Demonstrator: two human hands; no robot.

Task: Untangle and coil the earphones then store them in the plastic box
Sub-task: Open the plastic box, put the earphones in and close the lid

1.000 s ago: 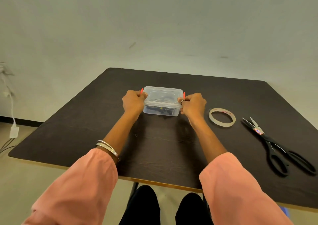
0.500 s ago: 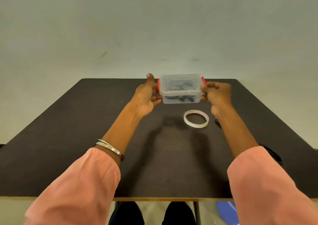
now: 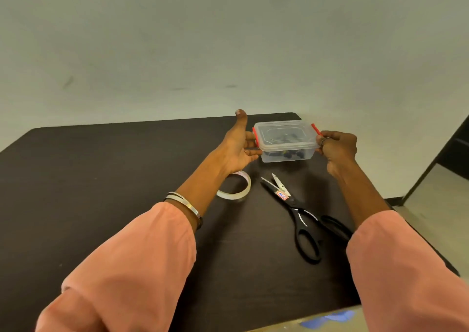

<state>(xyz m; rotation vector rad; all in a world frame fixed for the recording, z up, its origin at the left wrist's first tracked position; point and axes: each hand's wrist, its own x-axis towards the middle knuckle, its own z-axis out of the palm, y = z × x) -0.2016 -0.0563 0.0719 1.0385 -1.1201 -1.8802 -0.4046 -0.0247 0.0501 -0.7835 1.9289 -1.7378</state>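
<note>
Two hands flank closed plastic box (image 3: 286, 140): left hand (image 3: 239, 151) at 9 o'clock, fingers curled on side, thumb raised; right hand (image 3: 337, 150) at 3 o'clock, pinching rim; dark earphones (image 3: 286, 154) inside.

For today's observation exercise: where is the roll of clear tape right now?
In the head view the tape roll lies on the dark table, partly under the left hand's wrist, just left of the scissors and nearer than the plastic box.

We seem to sit in a bare office or workroom: a dark brown wooden bench (image 3: 101, 192) against a plain pale wall (image 3: 203, 39), holding a clear tape roll (image 3: 237, 194) and black-handled scissors (image 3: 294, 209).
</note>
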